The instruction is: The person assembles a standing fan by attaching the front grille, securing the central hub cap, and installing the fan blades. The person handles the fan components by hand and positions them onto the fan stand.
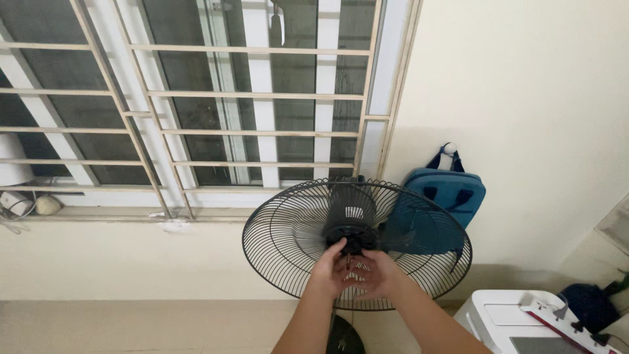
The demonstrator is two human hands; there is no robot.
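Left hand (pixel 329 270) with grip curled on the black hub (pixel 352 235) at the centre of the fan guard (pixel 288 242). Right hand (pixel 377 275) just beside, fingers half bent, seemingly pinching a small part below the hub; too dim to tell. Blue bag (pixel 445 190) hanging behind on the wall. Barred window (pixel 196 98) to the left, white appliance (pixel 508 321) at lower right.

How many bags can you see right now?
2: a blue bag hanging on the wall behind the fan guard, and a dark bag at the right edge. Others may be hidden.
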